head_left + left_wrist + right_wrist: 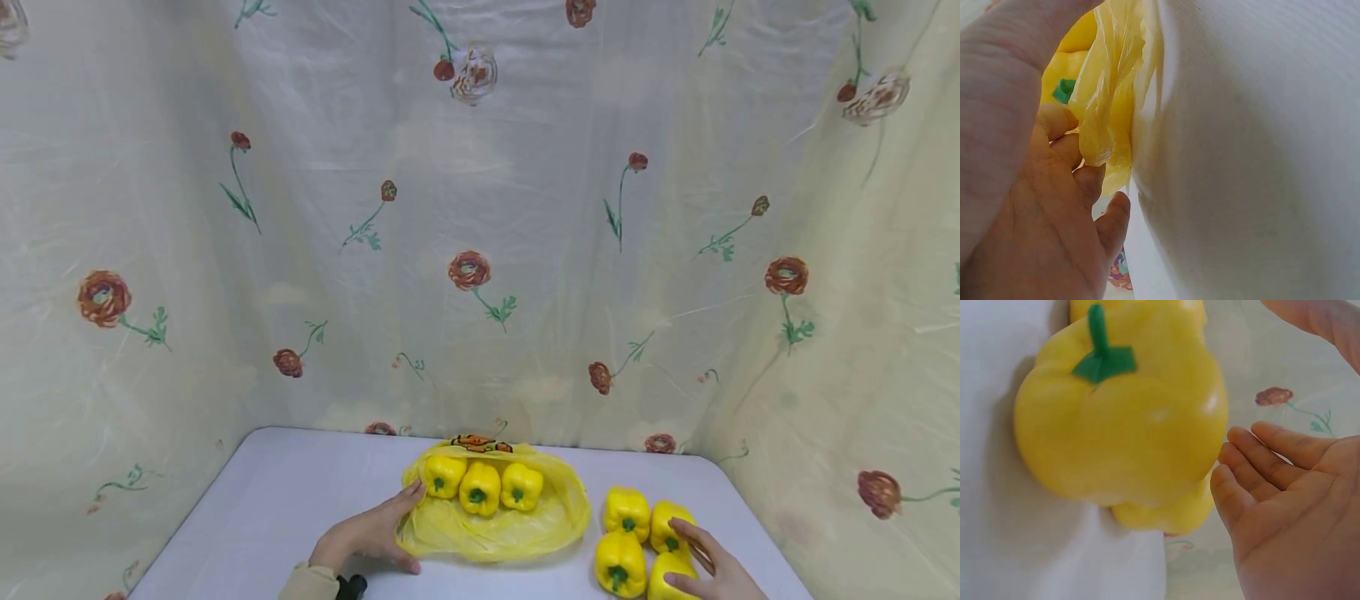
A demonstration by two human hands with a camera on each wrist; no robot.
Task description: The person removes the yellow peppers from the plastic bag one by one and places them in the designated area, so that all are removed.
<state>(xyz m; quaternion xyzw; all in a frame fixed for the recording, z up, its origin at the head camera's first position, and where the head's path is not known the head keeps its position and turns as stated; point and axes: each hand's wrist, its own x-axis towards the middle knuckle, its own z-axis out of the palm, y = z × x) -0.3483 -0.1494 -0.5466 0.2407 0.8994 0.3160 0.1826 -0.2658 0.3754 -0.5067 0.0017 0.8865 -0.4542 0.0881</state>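
Observation:
A yellow plastic bag point(517, 543) lies spread with its mouth facing the near side, and three yellow bell peppers point(478, 488) sit in a row inside it. At its left edge rests my left hand point(375, 527), thumb apart from the fingers; in the left wrist view the fingertips touch the crumpled film point(1107, 119). Several more yellow bell peppers point(621, 564) with green stems stand grouped to the right of the bag. Over the nearest right one hovers my right hand point(716, 568), fingers extended. The right wrist view shows a bell pepper point(1129, 425) beside those fingertips, not gripped.
Everything lies on a white-covered table point(300, 487) with rounded far corners. A floral curtain point(525, 350) hangs close behind the table and along both sides. An orange-and-black print point(482, 444) marks the bag's far edge.

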